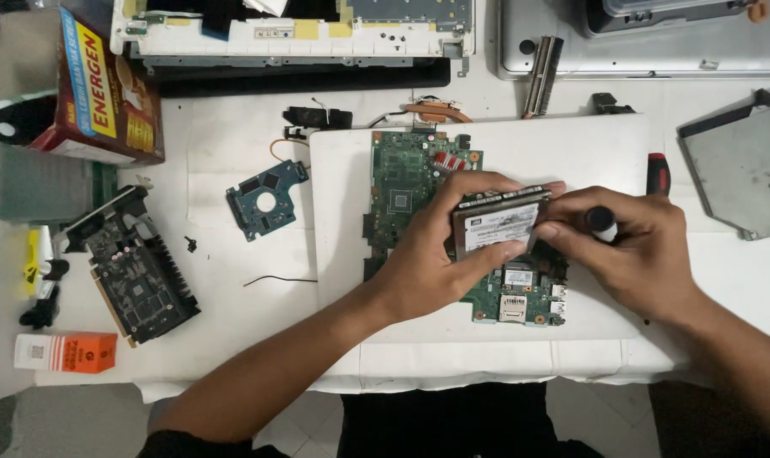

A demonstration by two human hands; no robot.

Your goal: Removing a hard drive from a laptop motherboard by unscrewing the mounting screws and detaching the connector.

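My left hand (432, 254) grips a small silver hard drive (497, 225) with a white label, held tilted above a green motherboard (406, 191). My right hand (635, 250) touches the drive's right edge with its fingertips and holds a screwdriver with a black-and-white handle end (604, 222). The motherboard lies on a white laptop lid (504, 144) at the table's middle. The lower part of the board is partly hidden under both hands.
A small blue circuit board (266, 199) and a black graphics card (135, 271) lie to the left. A red-brown box (105, 89) stands at back left, an orange box (67, 352) at front left. An opened laptop chassis (292, 38) lies at the back, a grey optical drive (741, 174) at right.
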